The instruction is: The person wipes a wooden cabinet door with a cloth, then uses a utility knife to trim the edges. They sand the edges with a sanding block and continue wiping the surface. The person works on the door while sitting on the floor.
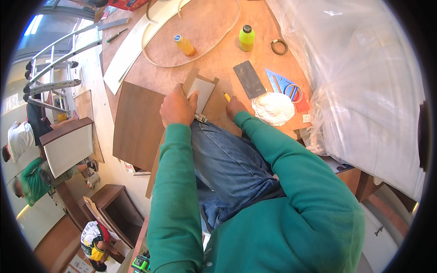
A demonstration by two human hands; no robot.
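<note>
My left hand [177, 107] is closed on a small wood-framed piece [203, 92] with a white face, its thumb over the near end. That piece lies at the front of a brown work table [207, 34]. In my right hand [235, 108] is a slim yellow tool [227, 97], just right of the piece; its exact kind is too small to tell. Beyond my right hand sit a dark grey rectangular slab [249, 79] and a crumpled white cloth or pad [273, 108]. A brown wood-grain panel [136, 123] lies left of my left hand.
A blue triangular square [278, 82], tape rolls, a yellow-green bottle [246, 38] and an amber bottle [185, 45] stand on the table. Thin edging strip [146, 48] curls across it. Plastic sheeting [355, 68] covers the right. Left are a ladder [52, 84], cabinets and several people.
</note>
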